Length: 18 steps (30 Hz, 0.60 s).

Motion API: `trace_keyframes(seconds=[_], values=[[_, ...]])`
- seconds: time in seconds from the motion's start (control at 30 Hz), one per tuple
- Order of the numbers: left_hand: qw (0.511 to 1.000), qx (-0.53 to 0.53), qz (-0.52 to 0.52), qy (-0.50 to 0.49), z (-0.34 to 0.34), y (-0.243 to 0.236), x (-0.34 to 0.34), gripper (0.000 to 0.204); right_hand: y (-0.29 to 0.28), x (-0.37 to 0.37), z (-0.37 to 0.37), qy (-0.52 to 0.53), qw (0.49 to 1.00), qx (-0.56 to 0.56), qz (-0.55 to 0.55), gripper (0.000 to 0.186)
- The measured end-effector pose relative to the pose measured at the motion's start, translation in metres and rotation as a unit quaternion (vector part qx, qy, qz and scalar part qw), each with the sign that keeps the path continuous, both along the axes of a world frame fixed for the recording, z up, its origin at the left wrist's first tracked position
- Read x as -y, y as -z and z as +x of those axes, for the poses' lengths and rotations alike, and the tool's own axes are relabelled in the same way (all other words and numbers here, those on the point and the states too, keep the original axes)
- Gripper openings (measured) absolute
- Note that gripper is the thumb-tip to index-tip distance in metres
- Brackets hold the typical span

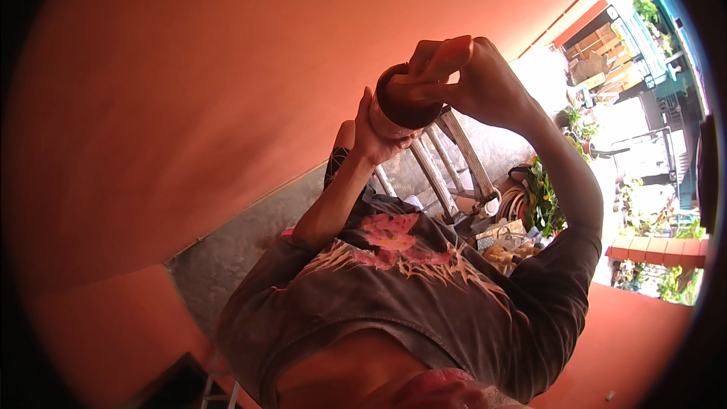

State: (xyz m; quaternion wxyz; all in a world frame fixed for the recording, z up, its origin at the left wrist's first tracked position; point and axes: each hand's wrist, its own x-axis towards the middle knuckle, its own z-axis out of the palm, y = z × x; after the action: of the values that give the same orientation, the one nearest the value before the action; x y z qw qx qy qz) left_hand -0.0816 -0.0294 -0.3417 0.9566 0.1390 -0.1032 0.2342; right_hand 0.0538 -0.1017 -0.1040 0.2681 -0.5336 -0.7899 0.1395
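Note:
A round, cup-like container (pixel 385 123) is held up in front of my chest, its dark mouth tilted toward the view. My left hand (pixel 369 138) is closed around its lower side, with the thumb along the near left wall and the fingers under it. From the right, my right hand (pixel 485 79) reaches over the rim. Its thumb and fingers bend together into the mouth, and the tips are in shadow. Whether they pinch anything, and what the container holds, I cannot make out.
A smooth orange wall (pixel 204 98) rises close on the left. Beyond my hands stands a worn wooden ladder (pixel 435 174). To its right are a coiled hose (pixel 515 203), leafy plants (pixel 544 201) and a pile of odds and ends (pixel 506 246). A bright yard lies at far right.

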Motion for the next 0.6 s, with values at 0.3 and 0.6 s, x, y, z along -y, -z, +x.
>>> trace_keyframes(seconds=[0.3, 0.6], values=[[0.984, -0.143, -0.052, -0.097, 0.004, 0.010, 0.013, 0.063, 0.027, 0.000, 0.011, 0.034, 0.991, -0.095, -0.089, 0.020], [0.969, -0.191, -0.068, -0.143, 0.012, -0.109, 0.049, 0.049, -0.067, 0.034, 0.024, 0.029, 0.992, -0.098, -0.077, 0.018]])
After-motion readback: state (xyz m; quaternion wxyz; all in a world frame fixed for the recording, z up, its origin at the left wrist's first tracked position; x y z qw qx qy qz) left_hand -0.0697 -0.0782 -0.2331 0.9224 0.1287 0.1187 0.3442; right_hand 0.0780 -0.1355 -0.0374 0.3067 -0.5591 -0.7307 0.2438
